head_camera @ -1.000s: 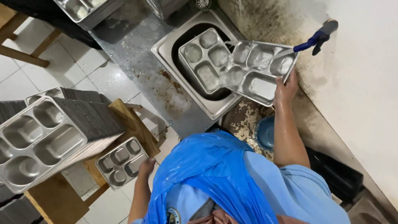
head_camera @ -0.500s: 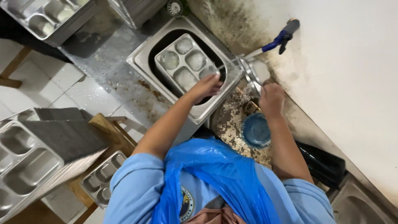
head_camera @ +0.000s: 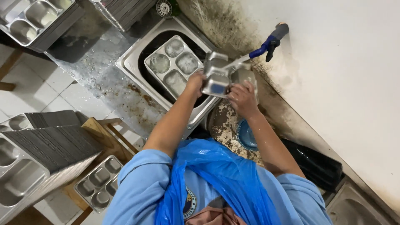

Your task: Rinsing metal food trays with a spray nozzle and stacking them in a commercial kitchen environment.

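Both my hands hold one steel compartment tray (head_camera: 220, 75) tilted on edge over the sink's right rim, just under the tap spout. My left hand (head_camera: 195, 83) grips its left side. My right hand (head_camera: 242, 98) grips its right side. A second steel compartment tray (head_camera: 173, 66), wet and soapy, lies flat inside the steel sink (head_camera: 132, 62). The tap (head_camera: 266, 43) with a blue handle sticks out of the wall above the held tray.
Tall stacks of steel trays (head_camera: 46, 143) stand at the left on a wooden stand, with another tray (head_camera: 98, 182) lower down. More trays (head_camera: 37, 16) sit at the top left. A blue dish (head_camera: 246, 135) rests on the stained counter. I wear a blue plastic apron (head_camera: 216, 183).
A second ago my right hand held a tray flat over the sink while my left was down by the low tray. Both hands now grip one tray on edge under the tap.
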